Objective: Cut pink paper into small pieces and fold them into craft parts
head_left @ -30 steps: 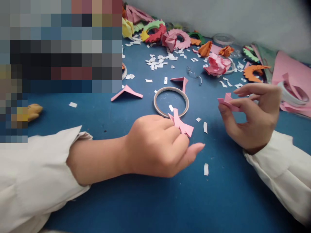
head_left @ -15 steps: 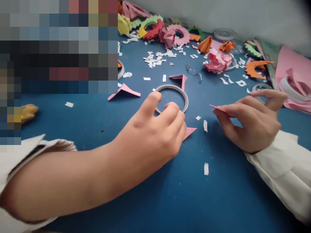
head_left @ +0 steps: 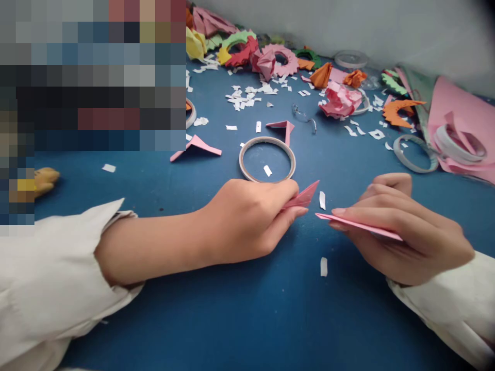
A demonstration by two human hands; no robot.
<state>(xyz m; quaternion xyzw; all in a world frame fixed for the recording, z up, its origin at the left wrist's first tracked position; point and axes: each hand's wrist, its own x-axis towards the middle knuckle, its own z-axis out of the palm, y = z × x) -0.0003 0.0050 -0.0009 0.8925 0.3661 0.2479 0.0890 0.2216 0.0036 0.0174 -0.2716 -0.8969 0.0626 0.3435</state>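
My left hand (head_left: 259,219) pinches a folded pink paper piece (head_left: 306,196), its pointed end sticking out to the right. Facing it, my right hand (head_left: 410,229) holds another folded pink paper piece (head_left: 361,226) between thumb and fingers, its narrow tip aimed left. A small gap separates the two pieces. Just beyond my left hand, a tape roll ring (head_left: 293,159) lies flat with a white scrap inside it. Two more folded pink pieces rest on the blue table, one V-shaped piece (head_left: 196,143) at the left and an angled piece (head_left: 286,129) behind the ring.
White paper scraps (head_left: 247,95) are scattered at the back. Behind them are a pink paper ring (head_left: 288,61), a crumpled pink paper (head_left: 340,99) and an orange paper arc (head_left: 398,113). Another tape ring (head_left: 415,154) lies right, near pink sheets (head_left: 460,103). A yellow object (head_left: 46,180) sits far left.
My left hand has left the tape ring and taken up the pink piece beside it. My right hand has moved nearer and lower, turning its piece so more of it shows.
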